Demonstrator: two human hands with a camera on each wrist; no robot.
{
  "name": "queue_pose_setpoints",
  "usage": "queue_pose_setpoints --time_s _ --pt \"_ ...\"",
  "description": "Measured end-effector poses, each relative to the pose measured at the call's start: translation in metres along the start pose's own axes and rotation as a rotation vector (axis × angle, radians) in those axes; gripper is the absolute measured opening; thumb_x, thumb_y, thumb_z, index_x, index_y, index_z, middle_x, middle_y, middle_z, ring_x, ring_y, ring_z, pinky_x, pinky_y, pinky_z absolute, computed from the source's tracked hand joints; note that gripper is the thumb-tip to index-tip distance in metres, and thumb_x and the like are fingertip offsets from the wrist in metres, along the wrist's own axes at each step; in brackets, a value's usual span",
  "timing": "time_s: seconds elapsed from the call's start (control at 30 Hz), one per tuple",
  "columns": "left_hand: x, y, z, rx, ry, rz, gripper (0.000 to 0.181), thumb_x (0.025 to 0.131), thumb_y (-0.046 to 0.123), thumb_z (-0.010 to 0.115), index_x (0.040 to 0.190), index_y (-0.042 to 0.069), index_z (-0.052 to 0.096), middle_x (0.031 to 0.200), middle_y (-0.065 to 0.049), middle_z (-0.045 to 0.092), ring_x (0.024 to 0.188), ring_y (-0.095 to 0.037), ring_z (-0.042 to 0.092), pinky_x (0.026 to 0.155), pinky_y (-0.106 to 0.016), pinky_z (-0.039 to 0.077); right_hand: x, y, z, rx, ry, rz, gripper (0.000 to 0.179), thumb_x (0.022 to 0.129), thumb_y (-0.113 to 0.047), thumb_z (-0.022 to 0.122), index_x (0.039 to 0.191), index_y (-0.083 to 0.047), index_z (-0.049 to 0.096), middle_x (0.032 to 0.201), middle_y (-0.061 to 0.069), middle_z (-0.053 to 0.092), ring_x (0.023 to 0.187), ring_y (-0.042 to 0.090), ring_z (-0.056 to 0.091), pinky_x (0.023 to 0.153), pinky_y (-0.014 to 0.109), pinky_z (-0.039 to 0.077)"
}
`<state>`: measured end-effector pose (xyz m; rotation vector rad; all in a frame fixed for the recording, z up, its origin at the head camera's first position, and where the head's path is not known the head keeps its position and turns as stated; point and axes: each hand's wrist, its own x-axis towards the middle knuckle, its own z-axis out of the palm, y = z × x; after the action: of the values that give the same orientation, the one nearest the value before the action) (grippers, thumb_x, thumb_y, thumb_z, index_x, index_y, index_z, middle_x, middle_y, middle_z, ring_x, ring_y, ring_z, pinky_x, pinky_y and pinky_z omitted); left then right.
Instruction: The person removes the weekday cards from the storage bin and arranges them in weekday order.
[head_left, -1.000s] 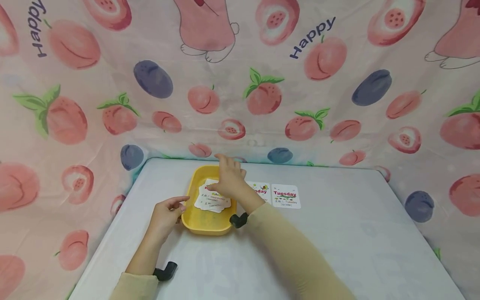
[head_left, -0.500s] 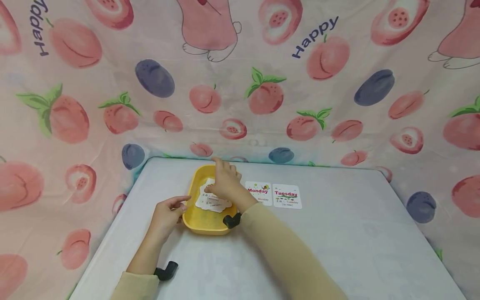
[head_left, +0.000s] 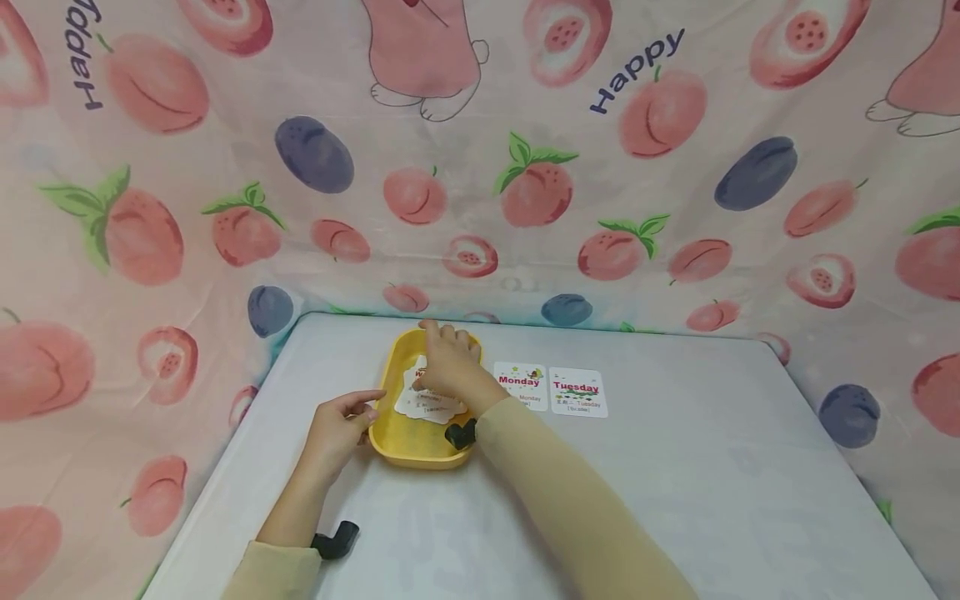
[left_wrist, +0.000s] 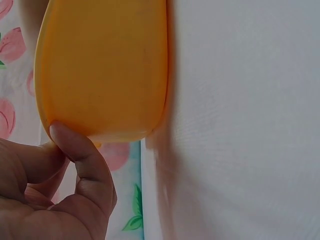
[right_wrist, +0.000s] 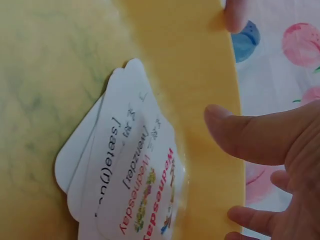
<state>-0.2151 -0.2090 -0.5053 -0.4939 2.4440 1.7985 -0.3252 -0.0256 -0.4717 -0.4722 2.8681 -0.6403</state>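
Note:
A yellow plastic tray point(head_left: 420, 457) stands on the table, and my left hand point(head_left: 336, 429) pinches its left rim between thumb and finger, as the left wrist view point(left_wrist: 75, 175) confirms. Inside lies a loose stack of white day cards point(head_left: 427, 408), with "Wednesday" on the top one in the right wrist view point(right_wrist: 145, 165). Above the tray's far right part hovers my right hand point(head_left: 452, 364), fingers spread and thumb over the cards. The thumb point(right_wrist: 250, 132) does not appear to hold a card. Some of that hand's fingers are cut off in its wrist view.
To the right of the tray, a "Monday" card point(head_left: 521, 385) and a "Tuesday" card point(head_left: 577, 392) lie side by side face up. The white table point(head_left: 675, 500) meets a fruit-print cloth backdrop point(head_left: 540, 275) along its far edge.
My right hand has shifted left over the tray, uncovering the Monday card. The left hand has kept its grip on the rim.

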Motion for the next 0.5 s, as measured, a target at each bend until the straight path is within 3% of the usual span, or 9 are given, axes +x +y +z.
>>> queue_pose_setpoints --time_s 0.2,0.5 --pt "0.001 -0.003 0.0 0.005 -0.003 0.01 0.035 0.105 0.0 0.064 0.136 0.01 0.075 0.106 -0.011 0.062 0.079 -0.019 0.06 0.066 -0.026 0.059 0.001 0.002 0.007 -0.057 -0.069 0.008 0.109 0.084 -0.036 0.094 0.167 -0.027 0.025 0.163 0.016 0.042 0.153 0.039 0.034 0.127 0.064 0.027" --pt "0.001 -0.002 -0.001 0.014 -0.003 0.002 0.035 0.104 0.001 0.064 0.136 0.011 0.075 0.106 -0.012 0.062 0.079 -0.02 0.06 0.066 -0.026 0.059 0.003 0.007 0.013 -0.049 -0.128 0.039 0.106 0.085 -0.01 0.085 0.169 -0.027 0.023 0.161 0.018 0.039 0.151 0.039 0.034 0.132 0.063 0.024"
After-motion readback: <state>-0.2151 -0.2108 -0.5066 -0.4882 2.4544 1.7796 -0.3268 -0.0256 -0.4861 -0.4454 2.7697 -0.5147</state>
